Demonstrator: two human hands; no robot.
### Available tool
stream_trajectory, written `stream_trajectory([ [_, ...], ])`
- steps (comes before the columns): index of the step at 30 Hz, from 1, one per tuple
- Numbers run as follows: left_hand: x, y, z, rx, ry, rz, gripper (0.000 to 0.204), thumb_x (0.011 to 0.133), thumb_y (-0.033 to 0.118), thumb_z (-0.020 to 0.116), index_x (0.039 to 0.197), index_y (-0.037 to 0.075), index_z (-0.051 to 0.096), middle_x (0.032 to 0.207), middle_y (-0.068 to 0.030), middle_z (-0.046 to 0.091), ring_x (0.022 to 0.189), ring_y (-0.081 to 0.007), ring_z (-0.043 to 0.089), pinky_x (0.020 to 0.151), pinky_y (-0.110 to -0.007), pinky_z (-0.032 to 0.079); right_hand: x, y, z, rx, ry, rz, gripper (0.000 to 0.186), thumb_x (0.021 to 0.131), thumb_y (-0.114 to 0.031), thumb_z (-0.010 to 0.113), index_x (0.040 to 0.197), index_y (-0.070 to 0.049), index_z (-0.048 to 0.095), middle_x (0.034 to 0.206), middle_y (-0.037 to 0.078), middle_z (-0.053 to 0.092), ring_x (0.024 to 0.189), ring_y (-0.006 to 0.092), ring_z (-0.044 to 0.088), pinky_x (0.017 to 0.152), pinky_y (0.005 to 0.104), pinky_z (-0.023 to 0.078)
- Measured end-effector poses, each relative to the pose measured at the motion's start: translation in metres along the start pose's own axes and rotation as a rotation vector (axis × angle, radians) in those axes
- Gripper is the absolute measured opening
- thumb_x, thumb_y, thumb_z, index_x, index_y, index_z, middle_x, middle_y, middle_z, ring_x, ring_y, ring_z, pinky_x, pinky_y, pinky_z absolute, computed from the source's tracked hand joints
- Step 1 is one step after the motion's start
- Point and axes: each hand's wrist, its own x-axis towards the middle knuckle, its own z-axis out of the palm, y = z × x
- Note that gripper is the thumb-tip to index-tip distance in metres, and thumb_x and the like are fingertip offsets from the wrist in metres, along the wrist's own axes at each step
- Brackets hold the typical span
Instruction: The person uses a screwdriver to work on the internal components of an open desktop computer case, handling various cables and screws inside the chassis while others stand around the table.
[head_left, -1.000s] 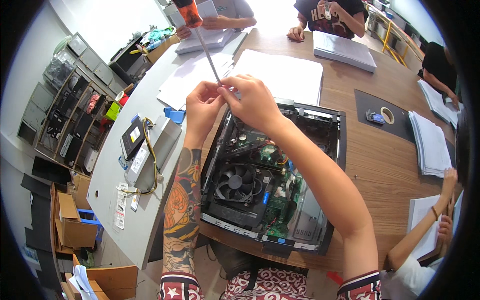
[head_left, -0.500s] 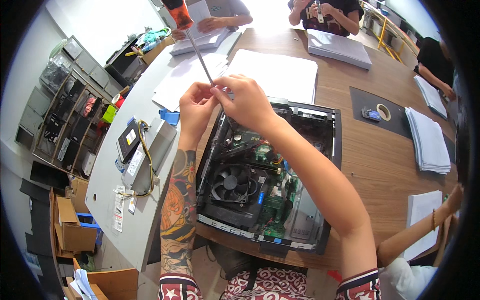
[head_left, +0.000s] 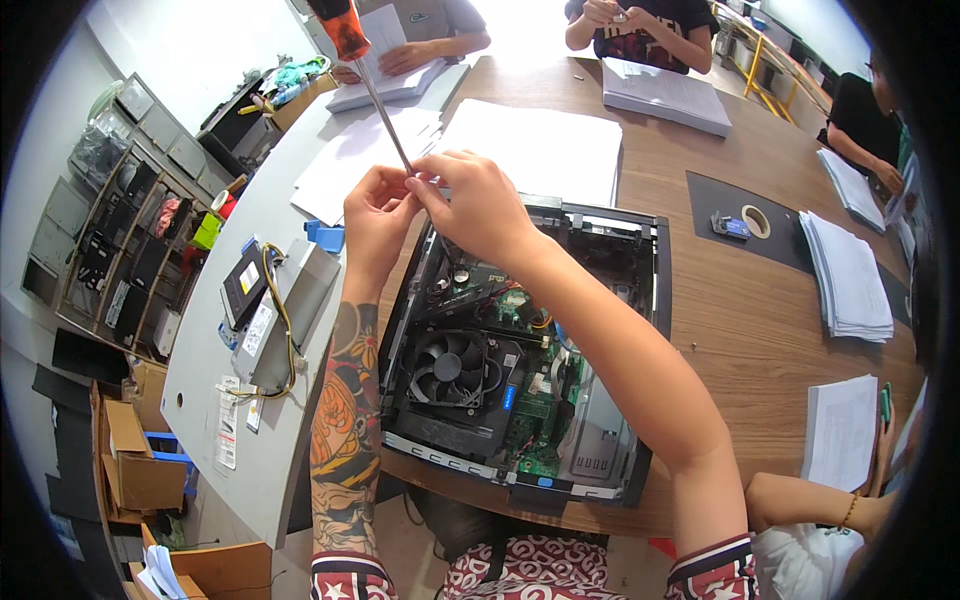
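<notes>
A screwdriver [head_left: 345,35] with an orange and black handle stands slanted, handle upward, its long metal shaft running down to my fingertips. My left hand [head_left: 378,222] is closed in a pinch at the shaft's lower end. Against it, my right hand [head_left: 472,197] also pinches there; whether a small screw sits between the fingertips is too small to tell. Both hands hover over the far left part of an opened computer case [head_left: 660,290]. Inside are a black cooling fan [head_left: 448,368], a green circuit board [head_left: 536,408] and cables. My right forearm hides part of the interior.
On the grey table at left lie a metal power supply [head_left: 280,325] with cables and a blue plastic piece [head_left: 324,237]. White sheets [head_left: 535,145] lie behind the case. A tape roll [head_left: 756,222] and paper stacks [head_left: 845,275] are at right. Other people sit around the table.
My hands keep their pinch on the screwdriver's lower end, and the whole view has shifted slightly. At lower right, another person's forearm has moved down from the paper stack.
</notes>
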Motion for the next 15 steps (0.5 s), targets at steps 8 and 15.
stream_trajectory([
  [8,-0.0004,0.0003,-0.0001,0.015,-0.005,0.004,0.013,0.087,0.003,0.070,0.094,0.001,0.060,0.091,-0.0053,0.067,0.085,-0.0108,0.065,0.072,-0.023,0.053,0.0001,-0.0020,-0.0011,-0.007,-0.033,0.043,0.019,0.088,-0.018,0.062,0.096,-0.003,0.069,0.093,0.015,0.068,0.093,0.0328,0.064,0.081,0.0436,0.051],
  [15,-0.0003,-0.0012,-0.0010,0.027,0.002,-0.001,0.013,0.087,0.003,0.070,0.095,0.000,0.060,0.091,-0.0061,0.068,0.086,-0.0111,0.066,0.073,-0.023,0.053,0.0001,-0.0025,-0.0014,-0.005,-0.028,0.029,0.020,0.088,-0.019,0.062,0.097,-0.002,0.069,0.092,0.015,0.068,0.093,0.0330,0.064,0.081,0.0433,0.051],
])
